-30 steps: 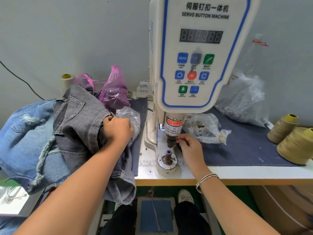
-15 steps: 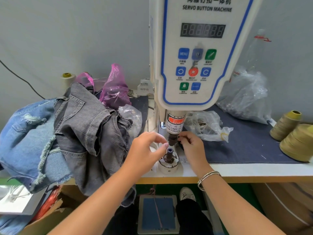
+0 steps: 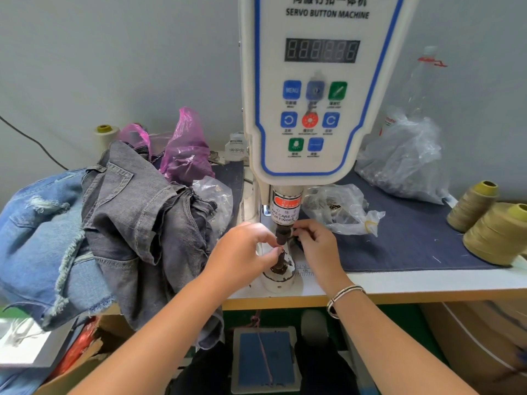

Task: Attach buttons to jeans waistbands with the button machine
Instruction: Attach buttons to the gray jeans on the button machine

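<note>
Grey denim jeans (image 3: 137, 223) lie heaped on the bench (image 3: 399, 283) just left of the left hand (image 3: 242, 252), not yet under the white servo button machine (image 3: 316, 89). That hand's grip pinches something small, too tiny to identify, onto the dark lower die post (image 3: 281, 262), probably loading the stud. Immediately opposite, the right hand (image 3: 316, 242) curls its fingers at the upper punch (image 3: 283, 232), likely seating a button; what it grips cannot be told.

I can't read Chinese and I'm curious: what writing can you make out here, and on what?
"SERVO BUTTON MACHINE": white button machine's front panel, under partly cut-off Chinese characters.
"MENU": blue square button.
"TAKE CARE O… UR FINGER", partly hidden: red-and-white warning sticker.
"18": printed ruler scale.
Other button captions, small white bottle's label: too blurred.
</note>
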`<state>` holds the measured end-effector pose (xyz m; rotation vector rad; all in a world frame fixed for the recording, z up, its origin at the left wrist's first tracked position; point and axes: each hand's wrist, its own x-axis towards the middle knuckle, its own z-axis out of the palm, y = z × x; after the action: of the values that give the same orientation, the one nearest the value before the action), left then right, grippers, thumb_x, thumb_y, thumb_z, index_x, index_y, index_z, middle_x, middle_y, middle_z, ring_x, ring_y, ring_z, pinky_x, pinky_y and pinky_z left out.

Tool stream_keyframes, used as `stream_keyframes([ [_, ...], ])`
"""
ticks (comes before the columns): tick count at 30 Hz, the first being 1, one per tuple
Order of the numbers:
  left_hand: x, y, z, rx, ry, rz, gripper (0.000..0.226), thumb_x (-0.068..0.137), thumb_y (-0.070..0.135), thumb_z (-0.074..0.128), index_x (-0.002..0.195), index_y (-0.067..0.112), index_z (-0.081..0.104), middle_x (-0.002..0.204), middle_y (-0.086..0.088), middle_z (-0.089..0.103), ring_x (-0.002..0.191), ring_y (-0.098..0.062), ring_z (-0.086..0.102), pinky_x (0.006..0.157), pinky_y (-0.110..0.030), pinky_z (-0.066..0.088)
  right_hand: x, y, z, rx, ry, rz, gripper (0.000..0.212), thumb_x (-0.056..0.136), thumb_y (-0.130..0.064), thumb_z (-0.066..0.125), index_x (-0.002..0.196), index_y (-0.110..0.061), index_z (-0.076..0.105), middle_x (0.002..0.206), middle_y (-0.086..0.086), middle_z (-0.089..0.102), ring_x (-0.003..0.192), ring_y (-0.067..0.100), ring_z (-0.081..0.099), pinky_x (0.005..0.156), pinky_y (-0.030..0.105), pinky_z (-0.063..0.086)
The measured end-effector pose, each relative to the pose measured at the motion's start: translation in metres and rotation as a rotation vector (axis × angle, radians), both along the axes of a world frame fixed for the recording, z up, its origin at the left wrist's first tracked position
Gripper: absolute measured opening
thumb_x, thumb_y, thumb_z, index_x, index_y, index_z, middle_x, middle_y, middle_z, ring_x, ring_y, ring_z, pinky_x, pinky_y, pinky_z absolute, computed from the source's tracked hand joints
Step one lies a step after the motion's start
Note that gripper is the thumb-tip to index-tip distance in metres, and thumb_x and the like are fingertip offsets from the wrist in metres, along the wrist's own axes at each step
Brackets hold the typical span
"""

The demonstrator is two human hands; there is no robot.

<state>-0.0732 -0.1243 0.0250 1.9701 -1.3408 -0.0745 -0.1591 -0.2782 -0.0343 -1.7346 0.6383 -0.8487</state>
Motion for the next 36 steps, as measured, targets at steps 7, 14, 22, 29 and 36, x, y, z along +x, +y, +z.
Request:
stream_keyframes([
  [7,0.001,0.001,0.008,0.064,-0.192,-0.012,0.009,0.088,0.03,0.066,0.088,0.027,0.074,0.077,0.023,0.054,0.08,0.001,0.042,0.072,-0.024,0.037,-0.001,0.001,0.002,0.003,-0.001,0.009,0.036,0.093,-0.003,0.052,0.082,-0.035,0.063,0.09,-0.01,0.067,0.083,-0.004,0.06,0.073,0.006,0.045],
  [14,0.0,0.002,0.008,0.04,-0.137,-0.012,0.01,0.087,0.029,0.07,0.091,0.025,0.078,0.078,0.025,0.054,0.081,0.001,0.049,0.075,-0.023,0.046,-0.001,0.001,0.002,0.007,-0.008,0.012,0.035,0.093,-0.003,0.052,0.083,-0.035,0.063,0.09,-0.011,0.067,0.083,-0.005,0.06,0.073,0.006,0.046],
  [22,0.002,0.003,0.006,0.034,-0.113,-0.021,0.01,0.087,0.029,0.07,0.092,0.027,0.078,0.077,0.03,0.053,0.082,0.002,0.049,0.076,-0.026,0.047,0.0,0.0,-0.001,0.013,-0.015,0.01,0.036,0.094,-0.003,0.052,0.083,-0.036,0.064,0.09,-0.012,0.067,0.082,-0.009,0.059,0.071,0.003,0.044],
  [29,0.01,0.012,0.007,-0.053,-0.017,0.043,0.016,0.089,0.02,0.066,0.101,0.024,0.076,0.091,0.021,0.064,0.093,-0.002,0.058,0.087,-0.027,0.047,0.001,-0.001,-0.002,0.03,-0.025,0.0,0.038,0.093,-0.002,0.052,0.081,-0.035,0.064,0.088,-0.013,0.067,0.08,-0.009,0.06,0.07,0.005,0.045],
  [36,0.058,0.032,0.06,-0.169,-0.401,0.406,0.026,0.083,0.01,0.069,0.108,0.012,0.07,0.115,-0.01,0.059,0.112,-0.031,0.05,0.093,-0.038,0.038,-0.001,0.001,-0.001,0.039,-0.025,-0.002,0.036,0.092,-0.002,0.052,0.082,-0.033,0.067,0.087,-0.011,0.069,0.08,-0.006,0.061,0.069,0.006,0.045],
])
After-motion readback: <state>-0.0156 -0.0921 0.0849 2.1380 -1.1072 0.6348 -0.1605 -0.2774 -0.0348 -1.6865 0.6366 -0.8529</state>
